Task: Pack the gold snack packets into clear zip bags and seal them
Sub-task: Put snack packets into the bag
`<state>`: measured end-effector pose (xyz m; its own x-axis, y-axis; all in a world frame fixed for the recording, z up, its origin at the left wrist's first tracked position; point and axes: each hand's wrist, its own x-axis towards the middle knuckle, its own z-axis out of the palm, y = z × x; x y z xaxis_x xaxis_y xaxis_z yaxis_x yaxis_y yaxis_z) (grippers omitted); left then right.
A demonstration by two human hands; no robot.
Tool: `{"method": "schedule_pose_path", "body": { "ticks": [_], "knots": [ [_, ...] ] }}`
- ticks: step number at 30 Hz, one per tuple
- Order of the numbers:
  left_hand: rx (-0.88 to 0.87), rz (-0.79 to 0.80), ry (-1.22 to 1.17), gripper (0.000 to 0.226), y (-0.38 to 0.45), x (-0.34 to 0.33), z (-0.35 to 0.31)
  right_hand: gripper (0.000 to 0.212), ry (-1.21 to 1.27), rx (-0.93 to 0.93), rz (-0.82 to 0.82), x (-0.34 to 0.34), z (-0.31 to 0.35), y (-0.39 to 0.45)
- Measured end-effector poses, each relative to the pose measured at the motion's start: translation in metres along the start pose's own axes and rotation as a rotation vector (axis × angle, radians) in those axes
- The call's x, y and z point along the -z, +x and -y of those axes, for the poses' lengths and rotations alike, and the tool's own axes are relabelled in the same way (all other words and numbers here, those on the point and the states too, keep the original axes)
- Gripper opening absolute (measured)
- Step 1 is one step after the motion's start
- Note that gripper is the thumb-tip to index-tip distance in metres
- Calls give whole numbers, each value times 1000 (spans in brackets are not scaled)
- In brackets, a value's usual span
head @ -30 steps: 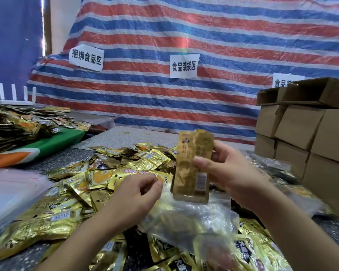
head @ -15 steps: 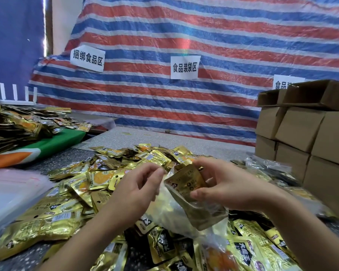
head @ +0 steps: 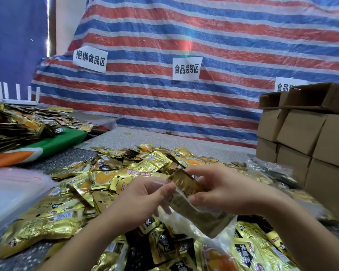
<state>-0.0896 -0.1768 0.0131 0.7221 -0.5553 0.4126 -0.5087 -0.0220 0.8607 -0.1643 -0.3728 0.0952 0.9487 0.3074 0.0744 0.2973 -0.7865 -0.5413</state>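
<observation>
A clear zip bag hangs between my hands above the pile, with gold snack packets inside it and their top corner sticking out of the mouth. My left hand pinches the bag's upper left edge. My right hand grips the bag and the packets from the right, thumb underneath. A large heap of loose gold packets covers the table in front of me and under my arms.
Stacked cardboard boxes stand at the right, with filled clear bags in front of them. A stack of empty clear bags lies at the left. More packets are heaped on a green cloth far left. A striped tarp hangs behind.
My right hand lowered the gold packets from upright above the bag down into it. My left hand came up and took hold of the bag's mouth.
</observation>
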Motion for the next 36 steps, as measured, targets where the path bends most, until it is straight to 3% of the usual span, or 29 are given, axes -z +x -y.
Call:
{"method": "schedule_pose_path", "body": {
  "ticks": [5,7,10,12,14,18,22,26,31,36],
  "knots": [
    [-22,-35,42,29,-1,-4,2,23,-398,74,31,-14,6,8],
    [-45,-68,80,28,0,-5,3,14,-446,97,-23,-20,4,12],
    [-35,-201,46,27,2,-5,2,8,-302,49,-197,-17,0,15],
    [-45,-261,16,29,2,-3,2,21,-243,71,-263,-12,0,13],
    [-75,-281,-6,31,1,-3,2,36,-238,95,-209,-8,3,8],
    [-95,-329,-96,31,0,-3,-2,12,-341,197,-197,-5,5,2],
    [-82,-245,-165,57,-3,3,-9,8,-231,292,-359,2,9,2],
    [-12,-122,-163,26,-4,5,-13,9,-140,328,-477,20,15,3],
    [35,-109,-226,26,-4,4,-16,7,-140,340,-473,26,23,6],
    [25,-125,-352,28,-5,10,-21,5,16,406,-456,33,36,4]
  ]
}}
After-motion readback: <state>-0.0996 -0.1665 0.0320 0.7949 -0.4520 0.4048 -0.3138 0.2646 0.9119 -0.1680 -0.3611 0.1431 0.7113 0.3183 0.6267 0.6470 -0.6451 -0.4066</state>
